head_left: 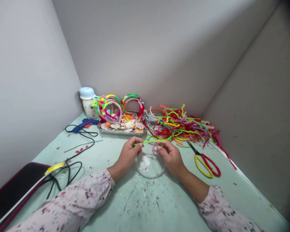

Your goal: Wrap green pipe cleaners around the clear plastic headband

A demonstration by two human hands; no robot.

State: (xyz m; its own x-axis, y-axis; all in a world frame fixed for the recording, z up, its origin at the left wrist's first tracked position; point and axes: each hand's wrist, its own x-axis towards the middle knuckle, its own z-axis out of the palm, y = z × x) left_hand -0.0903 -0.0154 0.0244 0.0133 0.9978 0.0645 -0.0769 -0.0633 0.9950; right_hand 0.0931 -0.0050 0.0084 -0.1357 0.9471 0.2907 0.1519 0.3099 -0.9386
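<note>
A bright green pipe cleaner (151,140) stretches sideways between my two hands above the table. My left hand (129,153) pinches its left end between thumb and fingers. At the other end, my right hand (172,157) is closed on the pipe cleaner. Just below hangs or rests a thin grey hoop (150,177), its upper part near my fingers; whether my fingers also grip it is hidden. A pink fuzzy piece (155,148) curls beside my right fingertips. Inside the hoop's outline a crumpled whitish scrap (145,162) shows.
Behind my hands stands a metal tray (120,132) of seashells with colourful fuzzy headbands (112,111) on it. Loose pipe cleaners (183,125) heap to its right, near scissors (207,165). Leftward are a blue glue gun (83,125), black cord (70,158) and lidded cup (88,104).
</note>
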